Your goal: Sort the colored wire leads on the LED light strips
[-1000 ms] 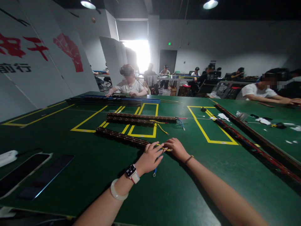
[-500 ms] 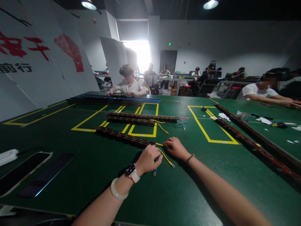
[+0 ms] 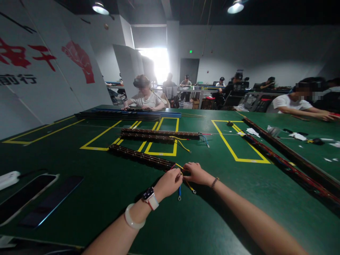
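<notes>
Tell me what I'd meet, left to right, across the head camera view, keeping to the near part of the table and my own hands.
Dark phone-like slab → white bangle → smartwatch → left hand → right hand → thin bracelet → red-wired bundle.

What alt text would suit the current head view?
A person's left hand and right hand are close together at the wired end of a dark strip on a green table. A blue wire and a yellow wire, both ring-tipped, point toward the wearer.
</notes>
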`<state>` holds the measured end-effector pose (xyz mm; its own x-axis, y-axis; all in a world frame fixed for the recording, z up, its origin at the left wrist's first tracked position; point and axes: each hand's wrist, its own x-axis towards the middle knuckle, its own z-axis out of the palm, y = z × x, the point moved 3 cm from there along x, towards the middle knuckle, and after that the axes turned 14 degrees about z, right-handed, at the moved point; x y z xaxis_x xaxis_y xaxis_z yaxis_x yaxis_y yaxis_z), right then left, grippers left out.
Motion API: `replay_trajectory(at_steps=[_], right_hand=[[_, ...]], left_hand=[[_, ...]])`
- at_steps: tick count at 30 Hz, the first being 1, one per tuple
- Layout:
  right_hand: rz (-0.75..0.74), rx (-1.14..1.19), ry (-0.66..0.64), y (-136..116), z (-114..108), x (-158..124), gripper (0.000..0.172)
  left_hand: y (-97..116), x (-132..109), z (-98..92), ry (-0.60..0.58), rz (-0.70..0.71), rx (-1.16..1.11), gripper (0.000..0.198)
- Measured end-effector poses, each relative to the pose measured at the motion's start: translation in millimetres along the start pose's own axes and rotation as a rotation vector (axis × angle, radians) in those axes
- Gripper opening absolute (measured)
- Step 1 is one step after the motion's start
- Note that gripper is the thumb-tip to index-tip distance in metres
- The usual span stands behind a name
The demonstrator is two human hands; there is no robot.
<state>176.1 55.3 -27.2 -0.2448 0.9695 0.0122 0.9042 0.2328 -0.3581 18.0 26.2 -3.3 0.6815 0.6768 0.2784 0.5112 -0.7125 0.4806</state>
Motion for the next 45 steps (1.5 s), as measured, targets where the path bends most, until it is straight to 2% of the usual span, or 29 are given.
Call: replay_trajectory(at_steps=[4,8,11,14,19,23,27,32,37,40,45], right_hand=[[0.024,0.068,-0.003,-1.8,-2.7,1.9,0.012],[-0.002,0.097,0.033,-8.8,-13.9,-1.3,0.019],[-0.021,-0.001,0.054,-16.7,-20.4,-5.9,0.023],[0.010,-0.139,0.062,-24.5,-21.7,-10.7,0.022],[-0.010,-0.352,0.053,-45.4,-15.0,-21.8,0.020],[-0.045,-0.379,0.050,-59.5,-9.0,-31.1,0.022],[0.018,-0.368,0.049,-58.4,-10.7,-36.1,0.027],[0.040,-0.288,-0.022,-45.5,-25.7,-32.6,0.025],[0.141,-0.258,0.070,-22.9,-38.7,-16.3,0.019],[0.166,-0.219,0.115,-8.0,-35.9,-4.4,0.017],[0.081,-0.183,0.197,8.6,-23.6,11.2,0.020]], left_hand=[[-3.7,0.7,2.9,0.018,-0.021,-0.070,0.027],[-19.2,0.0,13.0,-0.006,-0.268,-0.391,0.033],[-26.3,-0.8,21.6,-0.019,-0.414,-0.638,0.033],[-22.7,-0.9,26.3,0.001,-0.433,-0.861,0.029],[-16.2,-1.6,33.9,0.126,-0.428,-1.135,0.031],[-21.9,-3.5,43.1,0.186,-0.461,-1.194,0.031],[-20.9,-3.7,42.1,0.170,-0.452,-1.242,0.030],[-14.5,-2.7,33.9,0.121,-0.476,-1.159,0.037],[-17.5,-2.3,32.4,0.082,-0.425,-1.089,0.043],[-21.6,-2.6,33.0,0.065,-0.397,-1.090,0.043],[-26.6,-3.3,35.3,0.036,-0.402,-1.091,0.039]])
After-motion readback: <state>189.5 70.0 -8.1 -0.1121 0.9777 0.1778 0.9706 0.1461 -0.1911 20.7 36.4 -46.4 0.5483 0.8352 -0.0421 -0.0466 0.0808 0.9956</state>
